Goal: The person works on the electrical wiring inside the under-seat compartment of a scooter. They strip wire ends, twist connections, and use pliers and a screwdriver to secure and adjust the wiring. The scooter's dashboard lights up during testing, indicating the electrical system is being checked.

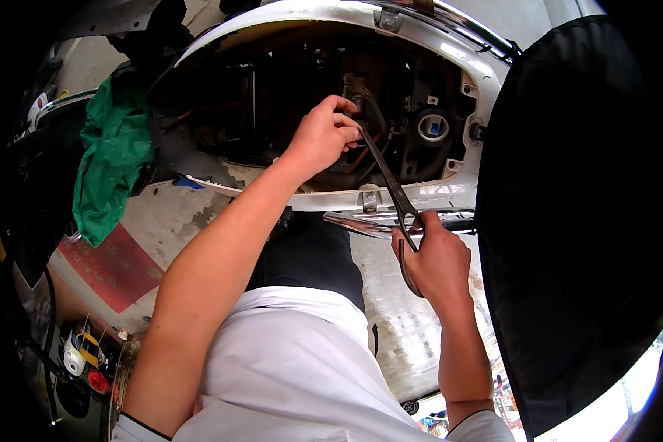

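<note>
My right hand (pixel 438 258) is wrapped round the handles of dark long-nose pliers (pixel 388 177), one curved handle hanging below the palm. The long jaws slant up and left to my left hand (pixel 325 136). There, my left fingers are pinched together at the pliers' tip; whatever small thing may be between them is hidden. Both hands are over an oval opening in the white body (pixel 486 96) of a scooter-like vehicle. Wires and hoses (pixel 376 118) show inside, beneath the left fingertips. Right of these sits a round pale-rimmed port (pixel 432 128).
A chrome rail (pixel 361 223) runs along the near side of the body, another (pixel 471 29) along the far side. A large black panel or seat (pixel 567 221) stands at the right. Green cloth (pixel 114 155) hangs at the left, above a red floor patch (pixel 114 267).
</note>
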A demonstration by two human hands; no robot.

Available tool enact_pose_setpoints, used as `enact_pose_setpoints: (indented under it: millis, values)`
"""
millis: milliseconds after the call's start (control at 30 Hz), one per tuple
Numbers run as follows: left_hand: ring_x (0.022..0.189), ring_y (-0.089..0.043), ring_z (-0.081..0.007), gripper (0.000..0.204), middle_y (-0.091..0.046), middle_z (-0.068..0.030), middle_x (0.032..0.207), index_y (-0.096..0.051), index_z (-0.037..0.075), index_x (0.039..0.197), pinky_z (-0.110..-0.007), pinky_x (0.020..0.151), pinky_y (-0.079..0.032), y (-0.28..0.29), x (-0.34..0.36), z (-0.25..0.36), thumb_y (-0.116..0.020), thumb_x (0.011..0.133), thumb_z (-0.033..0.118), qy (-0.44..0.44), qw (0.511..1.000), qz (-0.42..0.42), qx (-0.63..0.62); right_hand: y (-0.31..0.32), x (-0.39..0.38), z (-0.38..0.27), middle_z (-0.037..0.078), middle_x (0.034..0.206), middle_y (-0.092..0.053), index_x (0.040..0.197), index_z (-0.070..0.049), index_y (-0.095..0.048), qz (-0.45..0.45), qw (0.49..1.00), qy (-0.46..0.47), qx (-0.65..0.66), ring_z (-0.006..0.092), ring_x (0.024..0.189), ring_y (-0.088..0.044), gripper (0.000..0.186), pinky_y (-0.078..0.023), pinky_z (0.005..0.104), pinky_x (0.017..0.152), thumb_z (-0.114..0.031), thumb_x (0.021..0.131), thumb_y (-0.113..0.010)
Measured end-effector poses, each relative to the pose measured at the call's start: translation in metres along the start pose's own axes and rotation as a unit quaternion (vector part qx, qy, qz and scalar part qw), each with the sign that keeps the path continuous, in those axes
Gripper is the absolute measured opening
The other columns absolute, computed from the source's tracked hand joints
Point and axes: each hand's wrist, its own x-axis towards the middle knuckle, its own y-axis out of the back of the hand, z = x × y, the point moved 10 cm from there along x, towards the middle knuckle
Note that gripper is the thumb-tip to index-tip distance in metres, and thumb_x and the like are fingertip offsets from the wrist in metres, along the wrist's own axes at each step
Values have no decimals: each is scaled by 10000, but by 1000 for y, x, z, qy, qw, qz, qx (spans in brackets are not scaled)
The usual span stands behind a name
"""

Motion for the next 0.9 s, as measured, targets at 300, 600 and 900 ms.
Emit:
enact_pose_setpoints:
  millis: [300,600,900]
  values:
    - [697,-592,-92,159,-725,-45,850,-711,-26,1024,-239,652,-487,-5,2,-2,-628,920,63,-21,993,0,116,9,8,6,160,698,-693,1007,-38,-643,47,999,12,24,367,689,-697,389,-526,450,655,-387,846,-703]
    - [642,-517,-67,152,-692,-14,797,-735,5,1013,-225,592,-438,-6,12,-19,-631,930,79,19,999,-27,6,14,18,2,160,671,-681,994,-40,-606,46,998,32,-40,368,677,-698,396,-526,458,633,-391,841,-708]
    - [664,-512,-51,125,-658,11,787,-723,32,978,-205,601,-401,-7,6,-20,-616,960,94,69,995,-55,-44,10,19,-3,159,665,-677,968,-40,-594,44,998,42,-35,366,662,-693,372,-520,453,627,-365,838,-721]
